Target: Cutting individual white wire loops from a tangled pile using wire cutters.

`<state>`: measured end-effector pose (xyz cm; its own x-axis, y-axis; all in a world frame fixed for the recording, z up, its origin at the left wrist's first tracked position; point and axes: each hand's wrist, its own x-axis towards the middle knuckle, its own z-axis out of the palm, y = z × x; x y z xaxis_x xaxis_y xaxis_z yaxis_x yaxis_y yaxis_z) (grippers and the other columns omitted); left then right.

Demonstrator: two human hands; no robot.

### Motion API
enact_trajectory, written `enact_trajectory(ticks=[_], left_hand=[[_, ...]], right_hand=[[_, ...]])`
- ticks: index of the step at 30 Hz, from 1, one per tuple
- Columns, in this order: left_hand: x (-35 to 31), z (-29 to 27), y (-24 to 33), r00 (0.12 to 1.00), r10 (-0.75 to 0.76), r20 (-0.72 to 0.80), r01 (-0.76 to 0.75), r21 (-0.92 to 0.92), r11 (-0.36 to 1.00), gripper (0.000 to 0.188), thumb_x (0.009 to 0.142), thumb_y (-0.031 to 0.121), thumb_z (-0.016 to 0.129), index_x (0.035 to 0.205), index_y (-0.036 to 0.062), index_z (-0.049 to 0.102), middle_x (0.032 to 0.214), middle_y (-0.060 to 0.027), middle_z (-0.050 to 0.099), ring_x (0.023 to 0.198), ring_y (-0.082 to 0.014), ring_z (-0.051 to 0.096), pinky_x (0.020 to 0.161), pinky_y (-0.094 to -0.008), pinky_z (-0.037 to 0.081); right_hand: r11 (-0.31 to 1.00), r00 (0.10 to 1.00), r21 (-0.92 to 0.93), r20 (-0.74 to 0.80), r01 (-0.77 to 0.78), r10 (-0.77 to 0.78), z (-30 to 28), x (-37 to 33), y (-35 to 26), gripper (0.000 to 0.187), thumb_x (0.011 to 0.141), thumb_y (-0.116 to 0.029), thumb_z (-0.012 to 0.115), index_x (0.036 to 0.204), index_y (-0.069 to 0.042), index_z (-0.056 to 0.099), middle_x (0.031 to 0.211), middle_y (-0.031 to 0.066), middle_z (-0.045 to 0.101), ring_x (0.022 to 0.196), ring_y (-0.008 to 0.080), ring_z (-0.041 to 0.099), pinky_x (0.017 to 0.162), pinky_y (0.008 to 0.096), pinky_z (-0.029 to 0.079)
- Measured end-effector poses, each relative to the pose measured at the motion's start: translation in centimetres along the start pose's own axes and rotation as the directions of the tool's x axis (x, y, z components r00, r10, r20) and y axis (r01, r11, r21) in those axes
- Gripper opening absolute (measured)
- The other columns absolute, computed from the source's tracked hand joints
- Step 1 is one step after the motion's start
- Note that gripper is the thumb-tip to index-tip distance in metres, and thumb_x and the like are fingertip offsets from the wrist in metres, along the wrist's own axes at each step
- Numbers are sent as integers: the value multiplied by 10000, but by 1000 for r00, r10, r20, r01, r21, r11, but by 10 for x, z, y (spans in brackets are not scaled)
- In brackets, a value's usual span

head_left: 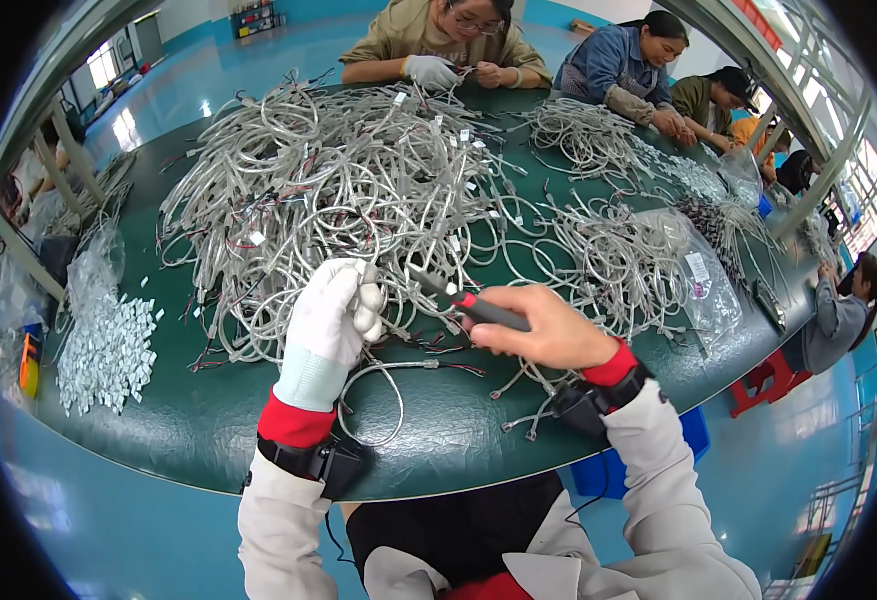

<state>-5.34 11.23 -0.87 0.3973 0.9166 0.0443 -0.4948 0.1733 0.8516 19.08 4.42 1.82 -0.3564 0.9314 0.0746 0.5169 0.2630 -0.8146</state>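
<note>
My left hand (pixel 336 305), in a white knitted glove, is closed in front of the big cable heap, with a small white piece (pixel 361 267) showing at its fingertips. Whether a cable runs through the fist is hidden. My bare right hand (pixel 548 325) grips a pair of pliers (pixel 496 311) with grey and red handles, its jaws pointing left toward the glove without touching it. Below the glove lies a looped clear-jacketed cable (pixel 401 405) with thin coloured wire ends; part of it passes behind my left wrist.
A tall heap of cables (pixel 328 190) covers the middle of the green table (pixel 438 455). Small white pieces (pixel 108 355) are piled at left. More cables (pixel 613 260) and a plastic bag (pixel 703 280) lie at right. Co-workers sit along the far side; a blue bin (pixel 598 473) stands below the edge.
</note>
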Motion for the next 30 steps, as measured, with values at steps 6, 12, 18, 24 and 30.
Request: enact_trajectory(ticks=[6, 12, 18, 24, 30], left_hand=[[6, -6, -6, 985, -40, 170, 82, -246, 966, 167, 962, 172, 522, 1055, 32, 523, 887, -57, 571, 694, -86, 475, 628, -249, 424], [3, -4, -8, 962, -102, 254, 170, -262, 950, 129, 940, 93, 540, 1050, 27, 530, 978, -112, 605, 723, -94, 501, 664, -258, 444], [0, -2, -9, 967, -132, 217, 182, -229, 956, 116, 915, 56, 564, 1023, 29, 532, 991, -125, 597, 690, -93, 510, 639, -245, 443], [3, -2, -9, 970, -113, 216, 156, -193, 969, 139, 892, 46, 590, 1025, 32, 552, 941, -130, 613, 656, -101, 508, 613, -247, 438], [2, 7, -6, 962, -117, 247, 160, -165, 973, 158, 883, 59, 608, 1032, 31, 564, 932, -115, 612, 654, -94, 503, 610, -236, 432]], right_hand=[[992, 944, 82, -308, -96, 117, -37, -1, -11, 246, 889, -243, 640, 963, -14, 592, 779, 33, 601, 660, 69, 539, 588, 220, 422], [905, 870, 422, -462, 46, 171, -66, 60, 23, 184, 889, -203, 635, 918, -41, 552, 792, 49, 629, 611, 91, 541, 562, 230, 433], [919, 807, 388, -519, -71, 282, -47, 121, 37, 159, 857, -133, 657, 908, -50, 531, 759, 36, 611, 591, 91, 537, 540, 205, 412], [944, 799, 320, -545, -83, 255, -43, 130, 47, 176, 821, -83, 668, 931, -54, 534, 757, 24, 603, 621, 88, 550, 548, 212, 411], [915, 804, 395, -569, 86, 171, -56, 50, 51, 213, 810, -50, 651, 996, -64, 547, 791, -7, 591, 647, 82, 545, 572, 224, 414]])
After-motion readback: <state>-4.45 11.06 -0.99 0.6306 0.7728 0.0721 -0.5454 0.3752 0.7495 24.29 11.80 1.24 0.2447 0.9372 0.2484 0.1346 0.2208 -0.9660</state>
